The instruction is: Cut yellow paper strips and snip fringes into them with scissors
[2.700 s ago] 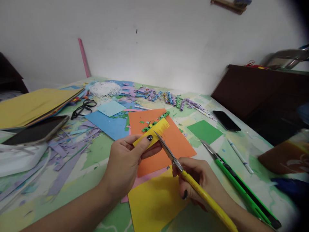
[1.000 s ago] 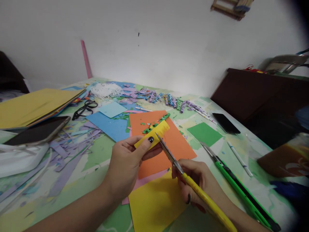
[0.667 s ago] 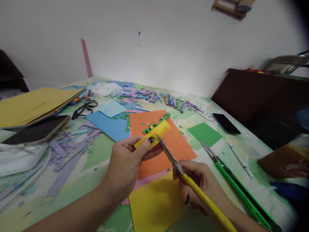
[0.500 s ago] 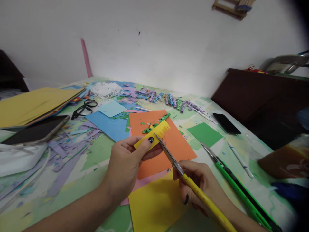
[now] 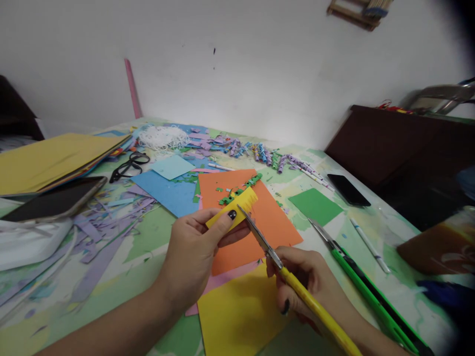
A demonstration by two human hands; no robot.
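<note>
Pinched between thumb and fingers of my left hand (image 5: 200,242) is a small yellow paper strip (image 5: 243,201), its right edge snipped into a fringe. My right hand (image 5: 308,277) grips yellow-handled scissors (image 5: 265,244), whose blade tips meet the strip's lower edge close to my left thumb. Beneath both lies an orange paper sheet (image 5: 274,217), with curled green fringed paper (image 5: 245,185) and small green scraps on it. A yellow sheet (image 5: 237,311) rests nearer to me, partly under my right hand.
Right of my hands lie a green paper square (image 5: 315,206), a green box cutter (image 5: 367,277) with its blade out, a paper stick (image 5: 369,244) and a black phone (image 5: 348,190). Leftward are glasses (image 5: 129,166), a blue sheet (image 5: 159,190), purple scraps (image 5: 100,242) and a tablet (image 5: 55,200).
The fringed end of the yellow strip has shifted slightly, its fringe now sitting closer together. Both hands and the scissors stay almost in place.
</note>
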